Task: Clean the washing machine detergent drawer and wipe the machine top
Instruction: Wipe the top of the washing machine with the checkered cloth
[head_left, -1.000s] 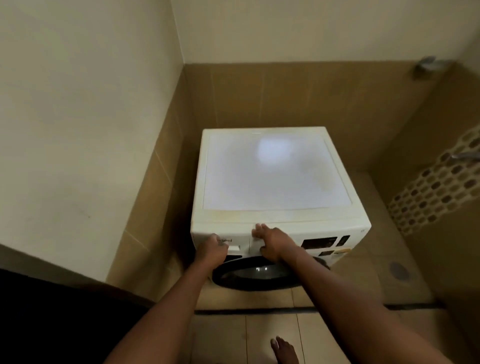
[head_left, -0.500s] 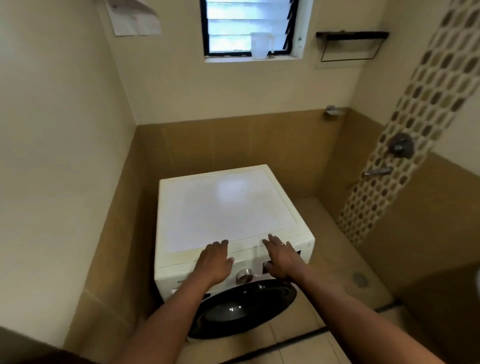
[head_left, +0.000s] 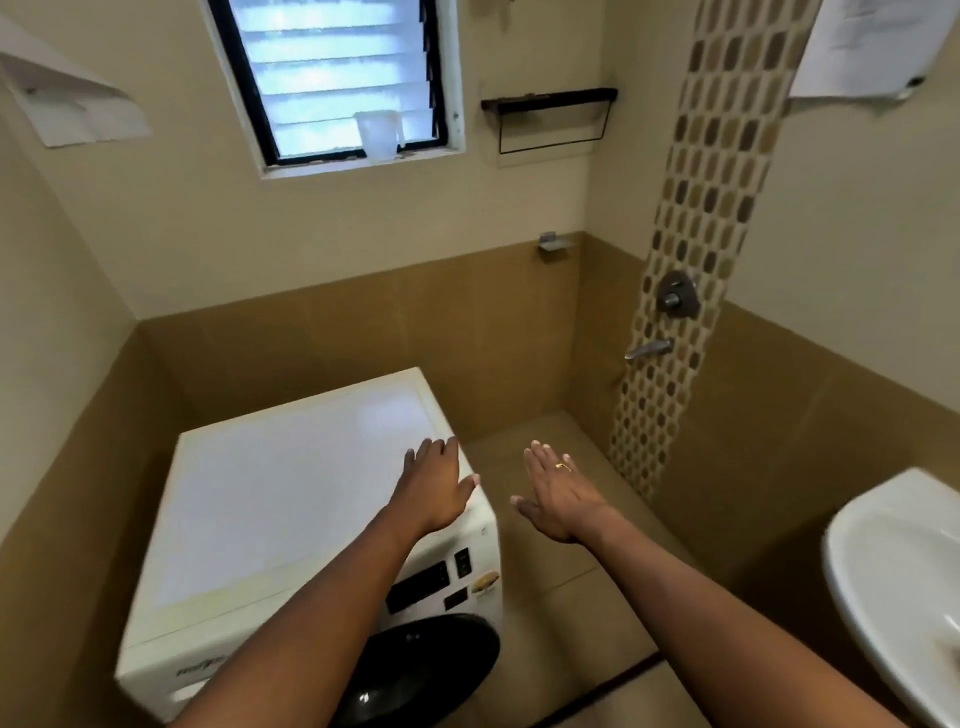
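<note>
We see a white front-loading washing machine (head_left: 291, 519) standing in the left corner of a tiled bathroom, its flat top (head_left: 280, 499) bare and pale. Our left hand (head_left: 434, 488) is spread open, palm down, over the right edge of that top near the front corner, fingers extended and gripping nothing; whether the palm actually touches the surface we cannot tell. Our right hand (head_left: 558, 493) is also open and empty, fingers straight and together, a gold ring (head_left: 562, 466) on one finger; it hangs in the air to the right of the machine, above the floor and apart from the machine's side. The control panel (head_left: 431, 582) with its dark display sits on the machine's front, below the left forearm, and the dark round door (head_left: 426, 670) lies beneath it. The left end of the front, where a brand mark shows, is partly hidden by the left arm. A white washbasin (head_left: 883, 587) juts in at the near right.
</note>
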